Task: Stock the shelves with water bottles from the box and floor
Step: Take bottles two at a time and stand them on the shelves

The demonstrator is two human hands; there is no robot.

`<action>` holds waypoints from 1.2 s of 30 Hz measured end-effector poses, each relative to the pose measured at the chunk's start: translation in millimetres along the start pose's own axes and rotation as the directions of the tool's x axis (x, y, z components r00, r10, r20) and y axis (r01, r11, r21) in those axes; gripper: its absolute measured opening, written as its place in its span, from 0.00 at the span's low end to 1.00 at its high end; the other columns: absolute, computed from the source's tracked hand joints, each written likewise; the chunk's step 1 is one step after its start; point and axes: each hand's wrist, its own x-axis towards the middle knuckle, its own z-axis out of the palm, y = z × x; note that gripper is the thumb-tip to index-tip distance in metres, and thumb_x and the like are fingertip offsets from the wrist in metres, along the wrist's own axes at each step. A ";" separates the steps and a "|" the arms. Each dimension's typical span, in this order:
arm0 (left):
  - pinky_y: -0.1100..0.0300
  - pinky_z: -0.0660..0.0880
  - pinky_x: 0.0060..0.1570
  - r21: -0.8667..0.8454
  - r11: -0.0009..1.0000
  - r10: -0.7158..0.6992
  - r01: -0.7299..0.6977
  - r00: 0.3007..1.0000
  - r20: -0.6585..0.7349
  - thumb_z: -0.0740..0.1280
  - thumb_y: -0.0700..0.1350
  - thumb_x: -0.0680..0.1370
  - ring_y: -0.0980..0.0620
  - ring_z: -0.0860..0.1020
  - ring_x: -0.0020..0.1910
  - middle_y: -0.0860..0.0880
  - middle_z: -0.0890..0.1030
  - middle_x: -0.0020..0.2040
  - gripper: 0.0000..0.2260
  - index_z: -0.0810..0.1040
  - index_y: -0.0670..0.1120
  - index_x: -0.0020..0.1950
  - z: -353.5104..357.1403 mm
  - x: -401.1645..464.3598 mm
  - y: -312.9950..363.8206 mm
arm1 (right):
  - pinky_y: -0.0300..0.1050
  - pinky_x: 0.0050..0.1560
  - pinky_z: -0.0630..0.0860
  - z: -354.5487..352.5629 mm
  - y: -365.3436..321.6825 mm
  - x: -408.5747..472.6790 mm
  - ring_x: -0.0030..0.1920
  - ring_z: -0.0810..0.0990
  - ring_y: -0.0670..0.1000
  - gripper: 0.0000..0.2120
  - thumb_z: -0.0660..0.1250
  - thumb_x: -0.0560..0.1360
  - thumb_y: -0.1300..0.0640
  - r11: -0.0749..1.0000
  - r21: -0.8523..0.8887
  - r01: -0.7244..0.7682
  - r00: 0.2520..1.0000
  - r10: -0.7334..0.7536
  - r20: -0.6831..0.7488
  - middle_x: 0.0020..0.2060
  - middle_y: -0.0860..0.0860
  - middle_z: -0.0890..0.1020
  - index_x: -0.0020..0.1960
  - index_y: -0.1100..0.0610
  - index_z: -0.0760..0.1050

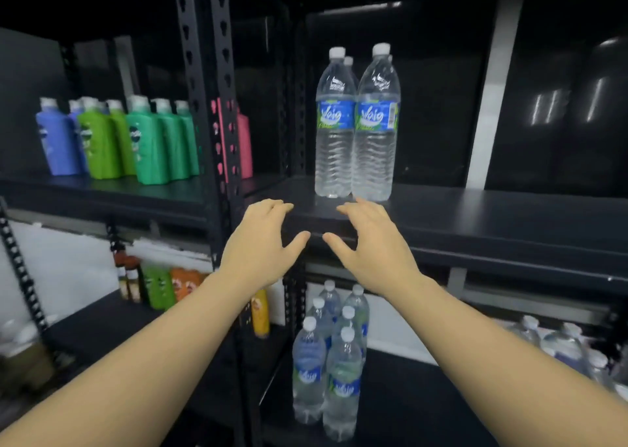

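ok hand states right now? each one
Left hand: open, empty, just short of the shelf edge.
Right hand: open, empty, below the water bottles.

A single wide-angle head camera looks forward and slightly down at a black shelf (475,215) from close range, near enough that both forearms stretch in from the bottom edge. The left hand (261,242) and right hand (370,246) sit at mid-frame, before the shelf's front lip. The wide lens bends the uprights and shows the lower shelf (407,395) too.
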 end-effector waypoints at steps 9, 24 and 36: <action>0.54 0.67 0.73 0.115 0.985 -0.149 0.129 0.971 0.185 0.67 0.60 0.80 0.48 0.68 0.74 0.48 0.74 0.73 0.29 0.71 0.46 0.77 36.1 -173.8 -65.9 | 0.48 0.76 0.64 113.6 -2.7 -115.1 0.79 0.65 0.51 0.31 0.66 0.81 0.40 0.999 0.050 -0.006 0.964 -0.008 0.266 0.76 0.49 0.73 0.79 0.54 0.68; 0.50 0.74 0.65 0.276 0.807 -0.566 0.523 0.552 0.612 0.65 0.60 0.82 0.45 0.70 0.73 0.48 0.73 0.73 0.29 0.68 0.47 0.79 215.7 -500.2 -137.6 | 0.47 0.75 0.67 337.7 86.3 -380.8 0.77 0.68 0.52 0.32 0.67 0.82 0.42 0.967 0.062 -0.246 0.629 0.111 0.769 0.75 0.52 0.74 0.79 0.57 0.69; 0.45 0.75 0.64 0.451 0.629 -0.678 0.633 0.163 0.717 0.68 0.57 0.81 0.39 0.71 0.71 0.42 0.72 0.72 0.29 0.69 0.46 0.79 329.0 -748.7 -195.1 | 0.50 0.64 0.75 483.7 127.3 -600.5 0.68 0.76 0.56 0.29 0.72 0.78 0.42 0.905 -0.155 -0.397 0.161 0.235 0.958 0.70 0.52 0.77 0.75 0.52 0.73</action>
